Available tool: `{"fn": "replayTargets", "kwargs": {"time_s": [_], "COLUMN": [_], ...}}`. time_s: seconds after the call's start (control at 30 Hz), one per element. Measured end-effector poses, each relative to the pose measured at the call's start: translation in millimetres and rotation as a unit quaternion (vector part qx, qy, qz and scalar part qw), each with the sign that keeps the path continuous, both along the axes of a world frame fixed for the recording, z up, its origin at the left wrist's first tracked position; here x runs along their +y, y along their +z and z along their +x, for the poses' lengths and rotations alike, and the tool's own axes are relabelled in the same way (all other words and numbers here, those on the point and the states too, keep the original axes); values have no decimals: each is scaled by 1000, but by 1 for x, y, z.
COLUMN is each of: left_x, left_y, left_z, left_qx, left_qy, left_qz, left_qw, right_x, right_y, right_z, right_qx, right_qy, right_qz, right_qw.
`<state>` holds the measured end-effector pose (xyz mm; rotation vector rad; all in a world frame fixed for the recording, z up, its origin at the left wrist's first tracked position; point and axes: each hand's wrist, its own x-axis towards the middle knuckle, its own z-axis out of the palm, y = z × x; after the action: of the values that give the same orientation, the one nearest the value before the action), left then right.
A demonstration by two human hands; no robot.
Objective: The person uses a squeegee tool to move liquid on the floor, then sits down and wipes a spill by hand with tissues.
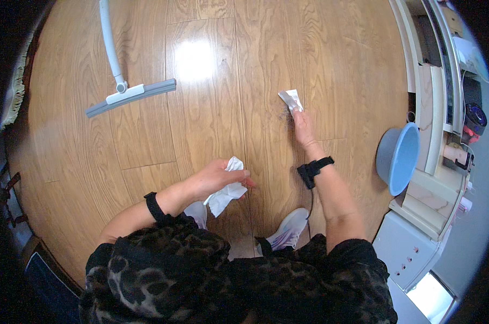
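In my left hand (212, 180) is a crumpled white paper tissue (224, 198), pinched beneath the thumb above the wood-plank floor (206, 133). My right hand (304, 127) reaches farther forward, gripping a small flat white packet or folded paper (291, 99) that bears some print. Whether that piece touches the floor I cannot tell. Beside it, a patch of fine dark debris (285, 115) lies on the boards. Each of my wrists wears a black strap, and the right one carries a small black device (308, 174) with a cable.
A squeegee-style floor wiper (131, 96) lies front left, its pale handle running forward. At right, a blue plastic basin (404, 160) is tipped on its side against a pale cabinet (431, 101). My shoes (291, 229) stand close below. A fringed textile (15, 95) edges the far left.
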<state>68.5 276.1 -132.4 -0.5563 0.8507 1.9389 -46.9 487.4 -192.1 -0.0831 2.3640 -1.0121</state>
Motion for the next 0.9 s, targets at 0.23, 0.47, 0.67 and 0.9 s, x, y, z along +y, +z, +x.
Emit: {"fn": "replayTargets", "kwargs": {"time_s": [0.23,0.47,0.67,0.9], "left_x": [0,-6,-10,-9], "left_y": [-3,1,4,-3], "left_z": [6,9,11,11], "left_qx": [57,8,22,16], "left_qy": [-19,13,14,14], "left_qz": [-1,15,3,10], "left_qw": [998,1000,1000,1000], "right_x": [-40,-55,-69,-44], "right_y": [-12,-43,-29,-11], "right_z": [44,48,51,37], "right_qx": [39,91,140,124], "right_qy": [-233,-368,-91,-26], "right_qz": [-38,-145,64,129], "right_qw": [971,914,984,983]}}
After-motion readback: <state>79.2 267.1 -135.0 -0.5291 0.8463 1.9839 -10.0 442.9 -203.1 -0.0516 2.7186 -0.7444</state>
